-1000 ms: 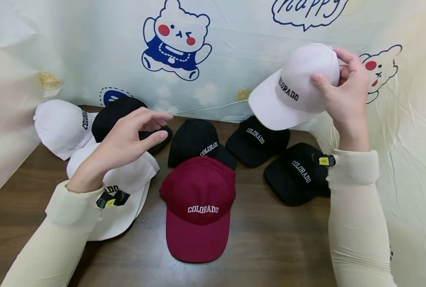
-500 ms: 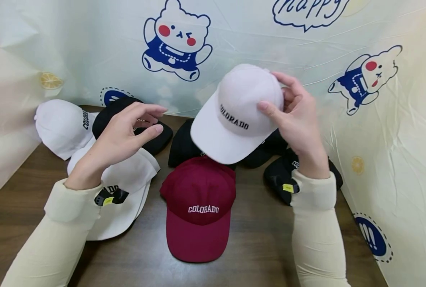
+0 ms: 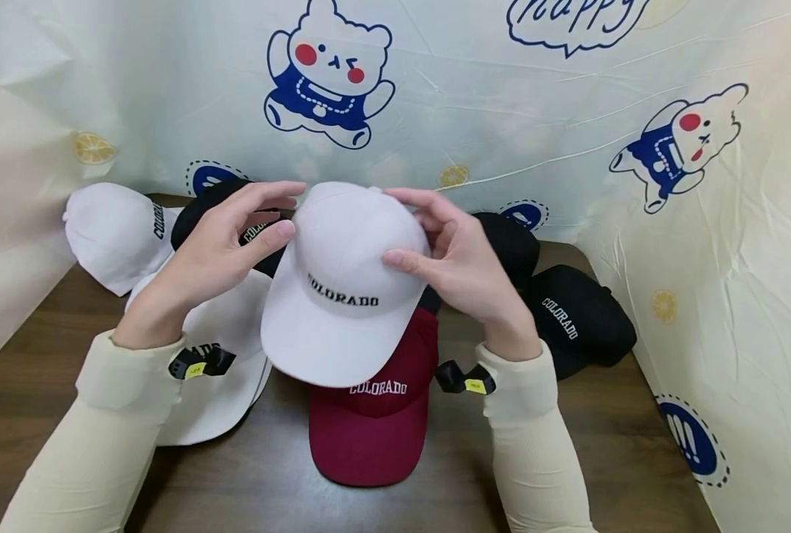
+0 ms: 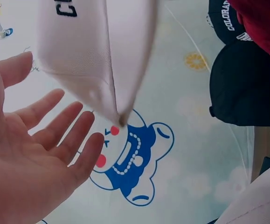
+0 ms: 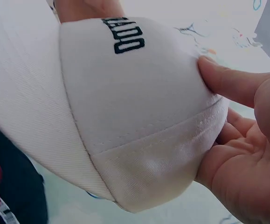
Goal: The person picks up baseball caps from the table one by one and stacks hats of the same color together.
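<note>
A: How many hands are working, and what are the fingers doing?

B: Two. The right hand (image 3: 472,274) is pinching one white cap (image 3: 345,285), its thumb pressing the side of the crown and its fingers reaching behind. The left hand (image 3: 218,252) is hovering beside that cap, its fingers spreading wide of the thumb; whether the tips are touching it, I am unable to tell.

A: Where is that cap sitting?

B: It is hanging above the counter (image 3: 289,474), its brim pointing toward the wearer and covering part of one red cap (image 3: 375,437) in the head view.

A: How many others are lying about?

B: Four black caps are showing: one (image 3: 202,203) behind the left hand, one (image 3: 430,300) hiding mostly behind the held cap, one (image 3: 512,240) behind the right hand, one (image 3: 589,318) at far right. One far-left cap (image 3: 115,237), white, is resting on its side. Below it a white pile (image 3: 215,407) is showing two brim edges; its full count is staying unclear.

A: Other items?

B: Two wrist cameras (image 3: 202,363), one per cuff, are bearing yellow labels. Two printed bears (image 3: 329,74) are decorating the backdrop (image 3: 502,104).
</note>
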Demonstrator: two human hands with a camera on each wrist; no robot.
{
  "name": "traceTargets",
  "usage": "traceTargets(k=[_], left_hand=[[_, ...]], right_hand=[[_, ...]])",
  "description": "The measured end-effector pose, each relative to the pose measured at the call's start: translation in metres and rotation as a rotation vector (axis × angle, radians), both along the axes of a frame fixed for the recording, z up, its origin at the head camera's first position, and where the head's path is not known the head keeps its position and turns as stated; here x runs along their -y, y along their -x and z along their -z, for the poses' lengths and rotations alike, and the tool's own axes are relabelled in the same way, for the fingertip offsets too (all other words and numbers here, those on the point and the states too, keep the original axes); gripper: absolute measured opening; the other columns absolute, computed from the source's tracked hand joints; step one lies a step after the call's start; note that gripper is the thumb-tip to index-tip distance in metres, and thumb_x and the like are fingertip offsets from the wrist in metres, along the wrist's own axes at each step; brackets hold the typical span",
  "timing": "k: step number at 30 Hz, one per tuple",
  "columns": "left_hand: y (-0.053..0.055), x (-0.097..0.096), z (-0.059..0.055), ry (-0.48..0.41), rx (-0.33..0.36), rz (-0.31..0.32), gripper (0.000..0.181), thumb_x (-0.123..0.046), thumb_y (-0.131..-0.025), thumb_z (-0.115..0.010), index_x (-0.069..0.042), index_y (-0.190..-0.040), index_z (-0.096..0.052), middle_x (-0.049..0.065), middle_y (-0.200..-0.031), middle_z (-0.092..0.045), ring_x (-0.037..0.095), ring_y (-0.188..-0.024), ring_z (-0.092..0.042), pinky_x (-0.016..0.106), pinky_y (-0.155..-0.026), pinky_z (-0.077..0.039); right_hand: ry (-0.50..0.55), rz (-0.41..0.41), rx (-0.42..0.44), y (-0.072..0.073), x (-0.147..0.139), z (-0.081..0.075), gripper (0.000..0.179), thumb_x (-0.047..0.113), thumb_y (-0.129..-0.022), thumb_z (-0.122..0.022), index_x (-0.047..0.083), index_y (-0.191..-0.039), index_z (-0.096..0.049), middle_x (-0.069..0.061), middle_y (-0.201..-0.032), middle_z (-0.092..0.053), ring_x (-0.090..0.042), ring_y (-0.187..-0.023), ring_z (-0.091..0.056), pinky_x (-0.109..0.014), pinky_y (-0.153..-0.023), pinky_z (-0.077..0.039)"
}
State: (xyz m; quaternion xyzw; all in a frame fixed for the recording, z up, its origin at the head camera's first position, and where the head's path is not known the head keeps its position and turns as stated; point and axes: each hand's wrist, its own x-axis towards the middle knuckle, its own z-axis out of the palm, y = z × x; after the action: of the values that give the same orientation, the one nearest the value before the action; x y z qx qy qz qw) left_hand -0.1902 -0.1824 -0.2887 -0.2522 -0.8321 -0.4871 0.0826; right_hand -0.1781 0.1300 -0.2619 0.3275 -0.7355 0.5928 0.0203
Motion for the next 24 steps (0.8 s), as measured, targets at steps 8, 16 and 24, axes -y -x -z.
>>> traceTargets(k=[8,16,24], left_hand=[[0.0,0.009,-0.003,-0.017,0.169,0.132,0.041,-0.025,-0.113,-0.054,-0.02,-0.153,-0.057,0.001,-0.146,-0.062,0.015,-0.122,-0.065,0.02,-0.094,-0.055],[0.0,0.026,-0.004,-0.021,0.277,0.196,0.029,-0.021,-0.111,-0.056,-0.017,-0.138,-0.067,0.002,-0.124,-0.073,0.019,-0.111,-0.066,0.024,-0.091,-0.054],[0.0,0.039,0.0,-0.273,0.331,0.324,0.024,0.004,-0.105,-0.057,-0.005,-0.122,-0.07,0.006,-0.098,-0.075,0.018,-0.094,-0.068,0.028,-0.084,-0.054]], right_hand=[[0.007,-0.157,0.066,-0.004,0.02,0.012,0.063,-0.009,-0.092,-0.076,0.002,-0.149,-0.053,-0.016,-0.116,-0.073,-0.03,-0.111,-0.07,-0.047,-0.094,-0.061],[-0.002,-0.213,0.13,-0.002,0.027,0.017,0.061,-0.009,-0.093,-0.075,0.002,-0.149,-0.053,-0.016,-0.124,-0.074,-0.03,-0.109,-0.072,-0.047,-0.093,-0.062],[-0.045,-0.23,0.144,-0.002,0.035,0.018,0.06,-0.006,-0.094,-0.076,0.002,-0.148,-0.055,-0.013,-0.124,-0.073,-0.026,-0.113,-0.071,-0.045,-0.094,-0.061]])
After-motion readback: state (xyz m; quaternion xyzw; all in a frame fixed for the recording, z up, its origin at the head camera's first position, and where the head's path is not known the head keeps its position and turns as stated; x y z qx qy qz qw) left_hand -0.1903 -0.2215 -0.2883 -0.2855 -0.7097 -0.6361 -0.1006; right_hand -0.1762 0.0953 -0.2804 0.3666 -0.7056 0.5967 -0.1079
